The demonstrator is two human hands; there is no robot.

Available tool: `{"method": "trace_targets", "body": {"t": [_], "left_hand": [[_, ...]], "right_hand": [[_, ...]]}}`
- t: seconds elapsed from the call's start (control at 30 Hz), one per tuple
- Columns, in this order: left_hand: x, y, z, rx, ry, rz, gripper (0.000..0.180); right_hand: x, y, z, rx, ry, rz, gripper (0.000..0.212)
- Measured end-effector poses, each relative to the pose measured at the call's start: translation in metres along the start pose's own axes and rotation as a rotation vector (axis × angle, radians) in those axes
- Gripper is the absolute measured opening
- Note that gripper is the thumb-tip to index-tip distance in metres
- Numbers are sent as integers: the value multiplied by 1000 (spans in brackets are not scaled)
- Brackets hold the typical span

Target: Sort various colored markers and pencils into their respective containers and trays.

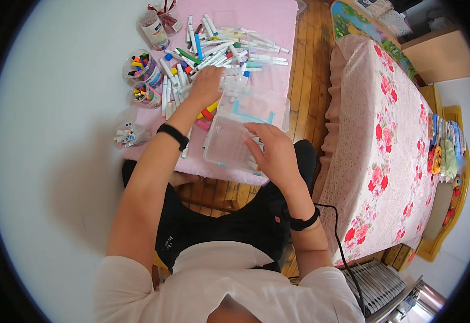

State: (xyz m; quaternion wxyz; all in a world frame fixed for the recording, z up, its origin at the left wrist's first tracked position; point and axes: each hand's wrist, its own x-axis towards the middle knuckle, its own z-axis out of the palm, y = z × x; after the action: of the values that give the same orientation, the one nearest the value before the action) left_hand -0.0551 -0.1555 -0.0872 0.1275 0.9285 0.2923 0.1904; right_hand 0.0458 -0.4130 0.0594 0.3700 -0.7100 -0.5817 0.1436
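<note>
My left hand (207,89) reaches over the heap of white-barrelled markers (213,51), its fingers closed at the edge of a clear plastic rack (232,81) with round holes. Nearer to me lies a clear plastic box (227,141), its lid side (256,107) marked by a light-blue strip. Over the box's right part is my right hand (272,149), thumb and fingers apart, with nothing seen between them. Its palm hides part of the box. Red, yellow and pink marker caps (207,114) show beneath my left wrist.
Along the table's left side against the white wall stand tubs of coloured pens (143,69), a tub of white pens (130,133) and a cup of brushes (154,32). A pink cloth (229,175) covers the table. To the right is a bed with a floral cover (380,151).
</note>
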Motion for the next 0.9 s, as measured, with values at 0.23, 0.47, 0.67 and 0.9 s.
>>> {"method": "trace_targets", "body": {"t": [0.23,0.47,0.67,0.9], "left_hand": [[-58,18,-79,-738,41,-605,61],[-114,70,-134,-2166,-446,-711,59],[-131,110,-137,-2038,-382,-525,57],[-140,118,-127,-1777,-256,-548,56]], "right_hand": [[3,-2,3,37,45,-9,24],[10,-36,8,50,122,-129,28],[1,-45,15,-57,150,-210,29],[-1,-33,15,-181,90,-163,25]]}}
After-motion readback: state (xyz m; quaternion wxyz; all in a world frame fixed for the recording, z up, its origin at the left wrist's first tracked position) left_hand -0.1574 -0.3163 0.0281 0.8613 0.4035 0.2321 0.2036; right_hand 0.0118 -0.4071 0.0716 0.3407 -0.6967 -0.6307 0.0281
